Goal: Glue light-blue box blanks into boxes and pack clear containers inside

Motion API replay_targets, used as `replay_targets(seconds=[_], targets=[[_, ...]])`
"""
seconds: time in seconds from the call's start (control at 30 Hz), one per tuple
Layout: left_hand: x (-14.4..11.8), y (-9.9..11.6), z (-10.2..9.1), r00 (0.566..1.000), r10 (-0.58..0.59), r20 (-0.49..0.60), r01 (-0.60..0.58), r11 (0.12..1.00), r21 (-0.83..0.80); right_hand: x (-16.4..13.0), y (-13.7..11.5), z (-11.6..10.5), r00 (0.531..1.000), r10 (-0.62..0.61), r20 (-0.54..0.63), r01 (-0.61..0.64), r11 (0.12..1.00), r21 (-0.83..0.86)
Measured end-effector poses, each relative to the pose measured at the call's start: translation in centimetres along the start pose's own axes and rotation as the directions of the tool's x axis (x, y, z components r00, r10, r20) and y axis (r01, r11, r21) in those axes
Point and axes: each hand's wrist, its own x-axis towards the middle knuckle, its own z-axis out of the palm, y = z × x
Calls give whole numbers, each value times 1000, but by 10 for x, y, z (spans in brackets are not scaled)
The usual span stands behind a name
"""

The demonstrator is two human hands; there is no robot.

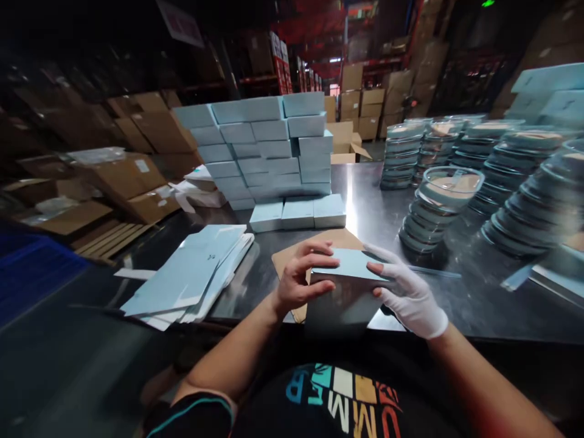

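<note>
A light blue cardboard box (349, 264) is held in front of me, over the near edge of the table. My left hand (306, 277), bare, grips its left end with fingers on the top face and the thumb lower on the front. At the other end, my right hand (406, 292) wears a white glove with some fingertips showing and holds the box's right side. The box's front face is in shadow. Beneath it lies a brown cardboard sheet (285, 258), partly covered by the hands and box.
Flat light blue box blanks (191, 274) lie in a pile at left. A wall of light blue boxes (269, 146) stands behind, with three more boxes (298, 213) before it. Stacked round clear containers (424, 213) occupy the dark table's (360, 207) right side. Cartons (132, 176) stand beyond.
</note>
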Motion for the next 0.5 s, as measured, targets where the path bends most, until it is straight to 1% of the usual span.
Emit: replay_targets(seconds=[0.03,0.07,0.13,0.23,0.3,0.33,0.37,0.4,0.43,0.5], targets=[[2,1,-2,998,-11,55,9,1000,28,0,-3,2,1000,-14,5,13,1000,5],[3,2,-3,996,-23,83,20,999,45,0,-6,4,1000,-22,6,22,1000,7],[4,2,-4,996,-29,79,24,998,61,2,-10,5,1000,-22,7,22,1000,1],[4,0,-8,997,21,69,-24,999,41,7,-9,1,999,-41,16,41,999,-21],[8,3,-14,992,24,121,-31,998,51,8,-6,0,995,-100,28,101,994,-48],[12,7,-18,985,3,173,-19,996,91,9,-5,1,989,-139,41,142,987,-76],[18,12,-22,970,-31,241,-7,988,157,10,-4,4,981,-187,59,192,975,-115],[25,19,-25,945,-79,317,-1,970,245,11,-3,8,967,-240,88,252,954,-163],[31,28,-27,911,-131,392,-10,941,339,12,-3,13,946,-299,128,320,923,-212],[43,46,-29,820,-231,523,-47,884,465,19,-5,20,886,-395,244,454,846,-278]])
